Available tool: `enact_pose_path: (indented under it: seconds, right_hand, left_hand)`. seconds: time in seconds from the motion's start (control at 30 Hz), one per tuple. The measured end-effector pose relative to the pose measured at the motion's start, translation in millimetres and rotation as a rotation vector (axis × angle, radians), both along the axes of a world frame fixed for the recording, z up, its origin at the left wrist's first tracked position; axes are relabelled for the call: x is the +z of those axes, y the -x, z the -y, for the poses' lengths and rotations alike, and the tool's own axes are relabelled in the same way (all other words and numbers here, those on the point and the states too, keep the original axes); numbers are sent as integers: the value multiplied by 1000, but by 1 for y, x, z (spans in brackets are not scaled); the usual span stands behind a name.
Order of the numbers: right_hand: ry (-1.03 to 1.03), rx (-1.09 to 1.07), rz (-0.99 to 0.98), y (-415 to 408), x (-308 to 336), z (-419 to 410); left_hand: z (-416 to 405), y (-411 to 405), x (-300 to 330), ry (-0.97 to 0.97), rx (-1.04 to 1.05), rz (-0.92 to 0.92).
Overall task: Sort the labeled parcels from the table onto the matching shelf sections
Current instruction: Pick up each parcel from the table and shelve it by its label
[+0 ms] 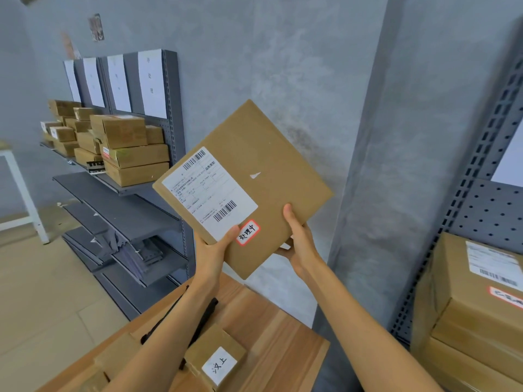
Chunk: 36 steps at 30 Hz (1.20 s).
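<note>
Closest below, a small carton (215, 360) with a handwritten white tag sits on the wooden table (285, 332), apparently waiting its turn. Above it both hands hold a flat brown parcel (254, 165) up in the air, tilted so its shipping label (210, 194) and red-bordered sticker (248, 232) face the camera, presumably to read which section it belongs in. Left hand (212, 254) pinches the lower edge, thumb on the label; right hand (298, 244) grips the lower right corner, thumb on top, fingers curled beneath. Stacked cartons (124, 148) fill the grey shelf (124, 190) at left.
</note>
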State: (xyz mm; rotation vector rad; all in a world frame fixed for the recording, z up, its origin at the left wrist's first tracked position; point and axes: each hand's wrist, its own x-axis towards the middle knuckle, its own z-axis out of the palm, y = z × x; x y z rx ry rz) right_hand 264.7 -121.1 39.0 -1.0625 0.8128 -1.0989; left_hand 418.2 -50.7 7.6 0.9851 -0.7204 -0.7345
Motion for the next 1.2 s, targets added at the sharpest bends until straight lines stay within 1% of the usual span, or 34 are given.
enact_pose_path:
  seconds: [0.1, 0.23, 0.37, 0.47, 0.6, 0.8, 0.9, 1.07, 1.2]
  right_hand:
    - [67, -61, -69, 14, 6, 7]
    - [158, -125, -185, 35, 12, 19]
    - [277, -104, -307, 44, 24, 24]
    - [330, -78, -346, 45, 26, 24]
    - [373, -42, -320, 41, 31, 14]
    - [378, -143, -269, 49, 51, 10]
    - [370, -229, -241, 63, 70, 5]
    - [325, -342, -226, 95, 93, -8]
    - [313, -419, -284, 124, 98, -22]
  left_hand:
    - [2, -21, 12, -31, 20, 33]
    - [0, -53, 28, -67, -7, 143]
    - [-1, -71, 42, -114, -46, 255]
    - [2, -74, 49, -142, -92, 275]
    - [8, -74, 57, -150, -147, 281]
    - [23, -56, 79, -97, -94, 202]
    - [24, -42, 97, -36, -174, 216]
    - [37, -13, 110, 38, -369, 230]
    - [49, 17, 111, 59, -459, 245]
